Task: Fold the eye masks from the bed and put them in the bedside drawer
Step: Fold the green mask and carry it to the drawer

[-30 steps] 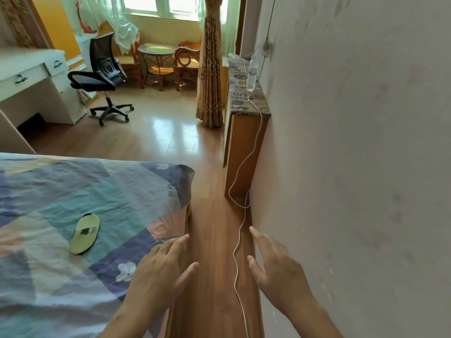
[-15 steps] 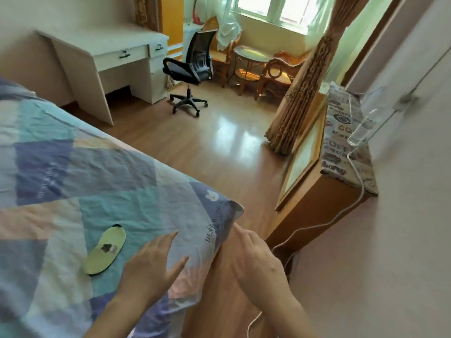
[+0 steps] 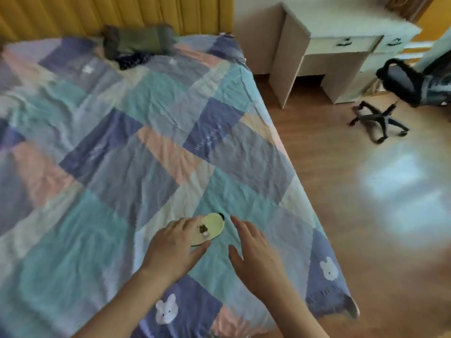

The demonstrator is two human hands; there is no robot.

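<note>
Left grip: the left hand (image 3: 174,250) lies palm down with fingers spread, its fingertips (image 3: 192,222) over the near end of the eye mask (image 3: 211,228); nothing is closed around the mask, and whether the fingers press on it cannot be told through the blur.
Right grip: the right hand (image 3: 253,254) is open and flat, fingers stretched forward, holding nothing; it hovers or rests on the bedspread just beside the mask, on its right.
Head view, eye mask: a pale green oval with a small dark motif in the middle and a dark strap end at its far tip, lying flat on a teal patch of the bed (image 3: 122,154) near the bed's right edge.
Head view, bed: covered by a crumpled patchwork spread in teal, blue and peach, with white bunny prints (image 3: 166,312) near the foot.
Head view, far end: a dark green bundle (image 3: 139,42) lies on the bed by a yellow curtain (image 3: 97,13).
Head view, floor side: a white desk (image 3: 341,47) and a black office chair (image 3: 400,93) stand on the wooden floor (image 3: 366,215), well apart from the hands.
</note>
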